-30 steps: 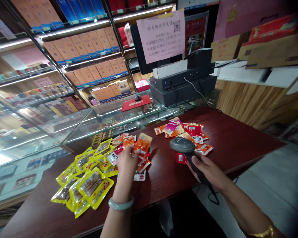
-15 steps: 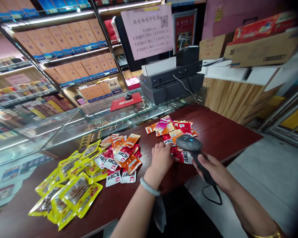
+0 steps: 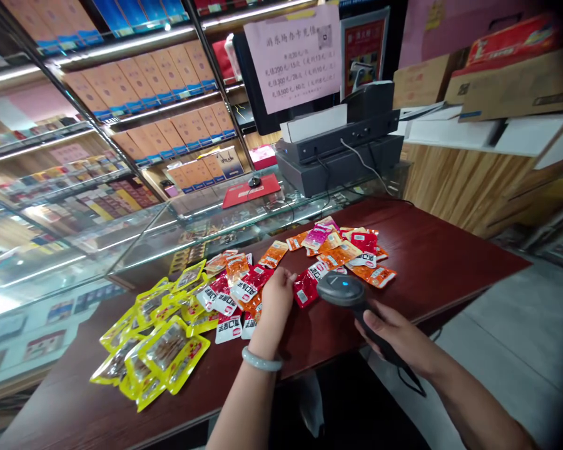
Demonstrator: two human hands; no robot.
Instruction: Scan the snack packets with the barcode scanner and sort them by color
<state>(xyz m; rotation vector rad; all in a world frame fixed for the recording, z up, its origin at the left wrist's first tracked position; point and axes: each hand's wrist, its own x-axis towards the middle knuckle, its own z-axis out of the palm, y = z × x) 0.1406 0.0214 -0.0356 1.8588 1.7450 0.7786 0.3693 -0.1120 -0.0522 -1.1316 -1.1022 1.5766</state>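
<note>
My right hand (image 3: 387, 328) is wrapped round the handle of a dark grey barcode scanner (image 3: 341, 289), its head over the table's near side. A red snack packet (image 3: 306, 287) lies partly below the scanner head. My left hand (image 3: 280, 290), a pale bangle on its wrist, is at the right edge of a pile of red, white and orange packets (image 3: 246, 284). Its fingers are curled, and what they hold, if anything, is hidden. An orange packet (image 3: 273, 254) lies just beyond them. Farther right is another heap of small packets (image 3: 340, 253).
Yellow-edged snack packs (image 3: 166, 347) are heaped on the left of the dark red table (image 3: 431, 250). Behind it stand a glass counter (image 3: 201, 228), a mouse (image 3: 254, 181) on a red mat, and a black cash drawer (image 3: 342, 165). Shelves of boxes (image 3: 145, 78) rise at the back.
My left hand has moved left, from the right heap to the edge of the left pile. The scanner stays in my right hand, and an orange packet now shows to its right. The view has shifted slightly.
</note>
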